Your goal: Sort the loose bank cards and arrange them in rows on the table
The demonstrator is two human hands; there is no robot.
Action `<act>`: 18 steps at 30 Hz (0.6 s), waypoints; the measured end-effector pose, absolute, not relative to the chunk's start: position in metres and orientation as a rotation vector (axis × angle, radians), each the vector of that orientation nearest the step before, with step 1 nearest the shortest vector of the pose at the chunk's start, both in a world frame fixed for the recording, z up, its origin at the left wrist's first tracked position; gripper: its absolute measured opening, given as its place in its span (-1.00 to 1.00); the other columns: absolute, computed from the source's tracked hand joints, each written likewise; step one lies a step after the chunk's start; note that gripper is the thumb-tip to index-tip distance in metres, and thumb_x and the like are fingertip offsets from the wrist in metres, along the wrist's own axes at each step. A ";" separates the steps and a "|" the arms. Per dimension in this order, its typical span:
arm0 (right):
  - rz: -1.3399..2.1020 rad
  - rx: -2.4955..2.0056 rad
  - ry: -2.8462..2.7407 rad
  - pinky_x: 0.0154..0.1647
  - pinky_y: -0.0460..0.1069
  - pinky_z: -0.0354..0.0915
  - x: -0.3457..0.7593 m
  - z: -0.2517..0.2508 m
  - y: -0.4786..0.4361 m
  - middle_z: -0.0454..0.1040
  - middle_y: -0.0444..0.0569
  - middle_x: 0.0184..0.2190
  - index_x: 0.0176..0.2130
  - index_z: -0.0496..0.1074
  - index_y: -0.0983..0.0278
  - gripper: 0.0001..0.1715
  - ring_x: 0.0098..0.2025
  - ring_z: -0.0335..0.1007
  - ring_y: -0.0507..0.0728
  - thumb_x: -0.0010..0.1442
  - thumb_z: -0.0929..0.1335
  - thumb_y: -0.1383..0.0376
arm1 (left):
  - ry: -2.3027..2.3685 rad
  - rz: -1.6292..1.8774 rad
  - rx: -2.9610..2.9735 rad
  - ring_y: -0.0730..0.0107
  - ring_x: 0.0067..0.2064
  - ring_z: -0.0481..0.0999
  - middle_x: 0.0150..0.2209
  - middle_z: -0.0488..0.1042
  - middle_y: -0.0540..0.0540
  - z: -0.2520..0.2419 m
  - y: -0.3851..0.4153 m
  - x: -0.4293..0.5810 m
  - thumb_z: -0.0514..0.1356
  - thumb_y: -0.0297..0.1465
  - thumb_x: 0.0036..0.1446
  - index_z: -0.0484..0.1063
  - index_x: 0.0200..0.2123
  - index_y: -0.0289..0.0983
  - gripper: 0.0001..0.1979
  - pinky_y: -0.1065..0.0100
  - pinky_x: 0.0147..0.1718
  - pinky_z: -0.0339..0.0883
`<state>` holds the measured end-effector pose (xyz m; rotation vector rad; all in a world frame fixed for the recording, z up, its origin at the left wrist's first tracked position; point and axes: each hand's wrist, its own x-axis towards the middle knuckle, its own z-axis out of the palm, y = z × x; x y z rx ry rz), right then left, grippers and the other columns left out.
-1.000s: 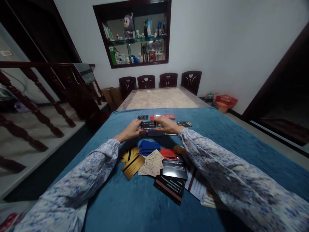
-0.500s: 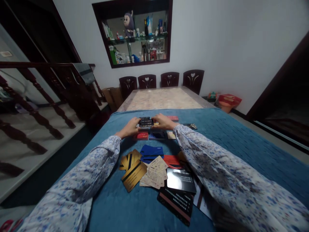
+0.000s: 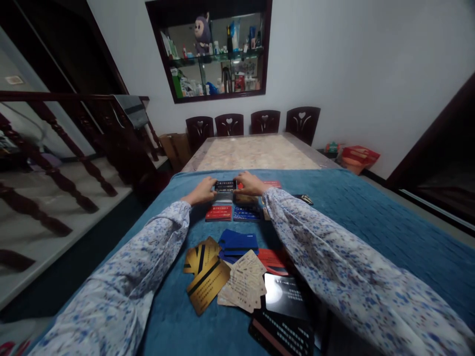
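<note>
A small stack of black cards (image 3: pixel 225 186) with pale print lies at the far side of the blue cloth. My left hand (image 3: pixel 202 192) pinches its left end, while the fingers of my right hand (image 3: pixel 253 185) close on its right end. Just in front are a greyish card (image 3: pixel 223 198) and a gold card (image 3: pixel 245 200), the latter partly under my right hand. Nearer to me sit a red card stack (image 3: pixel 218 213) and a blue card stack (image 3: pixel 247 213). A red card (image 3: pixel 273 184) shows beyond my right wrist.
Loose gold cards (image 3: pixel 208 279), blue cards (image 3: pixel 239 242), cream cards (image 3: pixel 243 282), a red-orange card (image 3: pixel 272 260) and black cards (image 3: pixel 282 329) overlap in front of me. Another black card (image 3: pixel 305 199) lies right of my right sleeve. Chairs (image 3: pixel 265 122) stand behind the table.
The black cards have been lowered and moved slightly away, to the back of the card rows, with both hands still on them. The view has shifted slightly.
</note>
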<state>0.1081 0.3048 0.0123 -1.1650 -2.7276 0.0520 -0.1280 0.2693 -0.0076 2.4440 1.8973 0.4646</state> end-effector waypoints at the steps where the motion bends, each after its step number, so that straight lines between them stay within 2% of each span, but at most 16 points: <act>1: 0.056 -1.165 -2.732 -0.04 0.03 0.30 0.106 0.012 0.307 0.50 0.18 0.12 0.13 0.53 0.27 -0.46 0.20 0.31 0.35 0.27 0.44 0.06 | 1.904 0.440 2.447 0.18 -0.09 0.55 -0.01 0.51 -0.22 -0.007 0.271 -0.128 0.26 -0.50 0.04 0.50 0.03 -0.34 -0.58 0.24 -0.04 0.47; 11: 0.052 -1.224 -2.766 -0.01 0.05 0.30 0.092 0.003 0.333 0.48 0.15 0.16 0.15 0.51 0.24 -0.47 0.23 0.27 0.36 0.27 0.42 0.07 | 1.956 0.382 2.372 0.14 -0.01 0.57 0.09 0.48 -0.24 -0.011 0.286 -0.131 0.23 -0.52 0.09 0.45 0.15 -0.34 -0.50 0.24 0.04 0.48; 18: 0.040 -1.217 -2.779 -0.01 0.06 0.32 0.087 -0.001 0.347 0.50 0.16 0.13 0.13 0.53 0.23 -0.45 0.20 0.31 0.35 0.25 0.42 0.02 | 1.982 0.305 2.345 0.21 -0.02 0.56 0.13 0.44 -0.27 -0.014 0.296 -0.130 0.21 -0.53 0.14 0.43 0.17 -0.37 -0.52 0.32 0.04 0.46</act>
